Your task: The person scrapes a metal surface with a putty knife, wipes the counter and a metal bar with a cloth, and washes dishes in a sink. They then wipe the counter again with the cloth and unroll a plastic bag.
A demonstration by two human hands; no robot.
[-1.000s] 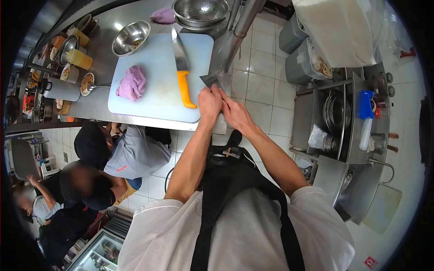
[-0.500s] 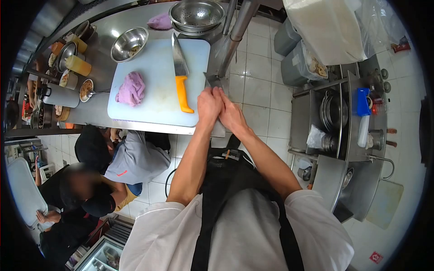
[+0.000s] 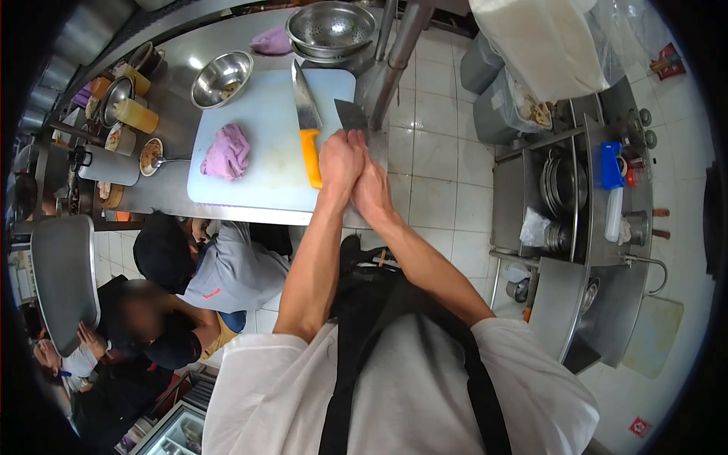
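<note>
My left hand (image 3: 341, 161) and my right hand (image 3: 371, 186) are closed together at the right edge of the white cutting board (image 3: 265, 182). From between them sticks out the flat metal blade of a scraper (image 3: 349, 114); its handle is hidden in my fingers. Close beside my left hand lies a chef's knife with a yellow handle (image 3: 310, 158), its blade pointing away from me. A crumpled purple cloth (image 3: 225, 153) rests on the board's left part. At the board's far left corner stands a steel bowl (image 3: 221, 80) with a little food in it.
Steel colanders (image 3: 331, 27) and a second purple cloth (image 3: 271, 41) sit at the back. On the left are a squeeze bottle (image 3: 136, 115) and a small bowl with a spoon (image 3: 151, 155). A metal post (image 3: 400, 64) rises at right. Co-workers, one holding a tray (image 3: 64, 284), are at left.
My joined hands have moved slightly left over the board's edge, nearer the knife handle. More of the scraper's blade shows. A co-worker's tray has turned more upright in view.
</note>
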